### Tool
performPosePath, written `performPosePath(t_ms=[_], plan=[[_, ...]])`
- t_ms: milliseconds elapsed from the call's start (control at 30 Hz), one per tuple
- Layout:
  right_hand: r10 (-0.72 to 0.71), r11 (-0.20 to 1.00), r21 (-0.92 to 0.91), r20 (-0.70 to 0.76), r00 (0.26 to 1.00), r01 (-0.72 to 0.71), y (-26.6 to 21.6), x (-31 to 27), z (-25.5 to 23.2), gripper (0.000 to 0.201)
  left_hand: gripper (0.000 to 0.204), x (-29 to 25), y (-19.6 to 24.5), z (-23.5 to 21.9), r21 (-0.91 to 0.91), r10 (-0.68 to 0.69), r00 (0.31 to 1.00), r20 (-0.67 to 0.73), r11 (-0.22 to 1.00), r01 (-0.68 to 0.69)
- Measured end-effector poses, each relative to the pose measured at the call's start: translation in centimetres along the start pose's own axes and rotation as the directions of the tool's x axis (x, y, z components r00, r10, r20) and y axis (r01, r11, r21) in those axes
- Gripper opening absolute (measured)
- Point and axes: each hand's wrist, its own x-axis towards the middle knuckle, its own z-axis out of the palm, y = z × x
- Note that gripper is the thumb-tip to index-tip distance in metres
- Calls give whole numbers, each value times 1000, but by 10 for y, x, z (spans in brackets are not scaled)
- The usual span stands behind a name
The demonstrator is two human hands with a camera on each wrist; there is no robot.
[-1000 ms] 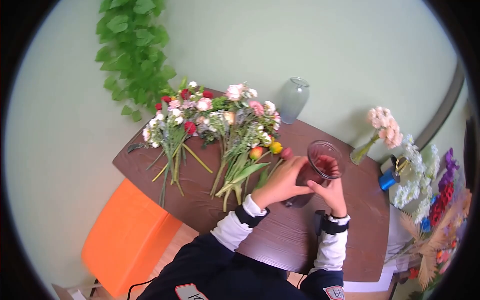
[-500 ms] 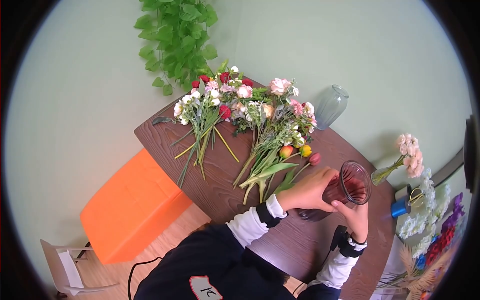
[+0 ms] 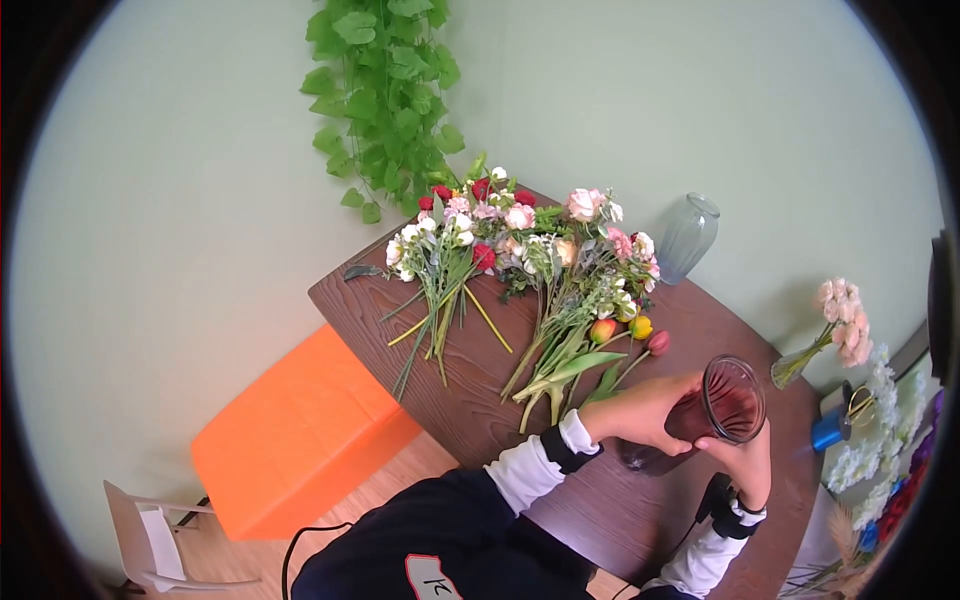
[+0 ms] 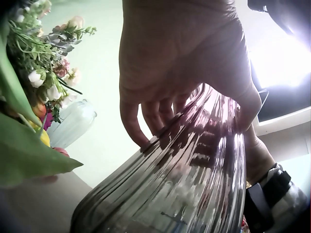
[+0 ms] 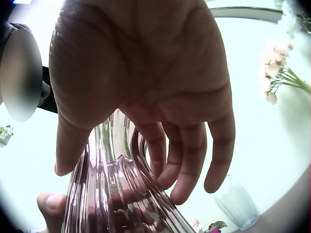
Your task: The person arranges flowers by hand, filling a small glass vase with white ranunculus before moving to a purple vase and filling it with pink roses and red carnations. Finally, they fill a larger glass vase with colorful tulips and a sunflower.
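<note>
A ribbed, purple-tinted glass vase (image 3: 686, 414) stands tilted over the right part of the table, its flared mouth facing up toward the head camera. My left hand (image 3: 648, 412) grips its left side, thumb toward me. On the opposite side my right hand (image 3: 745, 462) holds the vase near the neck. Both hands' fingers curve round the glass in the left wrist view and the right wrist view, where the ribs of the vase (image 4: 170, 184) widen downward. No flowers show inside it. Closest to my left hand lies a dark pink tulip (image 3: 657, 343).
Loose bunches of roses and other flowers (image 3: 520, 217) lie across the table (image 3: 470, 385), stems toward me. A clear bluish vase (image 3: 690, 238) stands at the back edge. Farther right are peach flowers (image 3: 845, 320) in a glass and a blue spool (image 3: 828, 430). An orange seat (image 3: 290, 430) sits left.
The head view has swung, shifting the table, flowers and hands rightward and down in the picture. Both hands keep their hold on the vase, with little change in its tilt.
</note>
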Motion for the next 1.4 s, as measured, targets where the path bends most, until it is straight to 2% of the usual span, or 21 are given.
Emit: performPosePath(t_ms=[67, 100, 167, 500, 600, 733, 800, 1067, 1133, 1200, 1233, 1267, 1333, 1400], plan=[[-12, 1000, -22, 36, 999, 13, 0, 1, 0, 63, 80, 1, -1, 1, -163, -19, 1000, 13, 986, 21], [-13, 1000, -24, 34, 999, 14, -1, 2, 2, 63, 80, 2, -1, 0, -164, -16, 1000, 14, 986, 18], [3, 992, 126, 6, 1000, -4, -6, 3, 9, 65, 88, 2, 0, -3, -170, 20, 999, 46, 985, -12], [65, 996, 69, -3, 998, -64, -8, 1, 11, 62, 84, 2, 0, -6, -205, 18, 998, 59, 979, -6], [81, 995, 59, 17, 997, -82, -5, 0, 10, 62, 82, 0, 0, -5, -166, 16, 999, 35, 986, -10], [82, 995, 48, 12, 997, -82, -7, 0, 10, 60, 80, 1, 2, -6, -218, 24, 999, 40, 976, -14], [67, 997, 39, 23, 997, -68, -6, 0, 10, 57, 80, 0, 3, -6, -208, -15, 997, 71, 978, 29], [53, 996, 63, 28, 998, -55, -6, 1, 10, 52, 76, 0, -3, -3, -163, -17, 998, 63, 986, 27], [47, 997, 57, 31, 998, -49, -6, 3, 9, 52, 69, 0, 1, -10, -220, -16, 999, 49, 975, 26], [51, 998, 25, 42, 998, -52, -6, 3, 8, 50, 60, -3, 5, -20, 78, 46, 999, -3, 996, -46], [48, 998, 31, 37, 998, -49, -6, 2, 9, 50, 47, -6, 0, -21, 123, 96, 986, -134, 989, -80], [32, 999, 36, 43, 999, -34, -5, 2, 9, 49, 47, -9, 3, -26, 130, 100, 987, -125, 988, -84], [5, 999, 43, 32, 999, -7, -4, 4, 6, 49, 38, -15, 9, -44, 146, 40, 952, -303, 989, 5], [15, 998, -61, 39, 999, -13, -2, 3, 5, 48, 28, -27, 23, -72, 216, -87, 937, -338, 962, 167]])
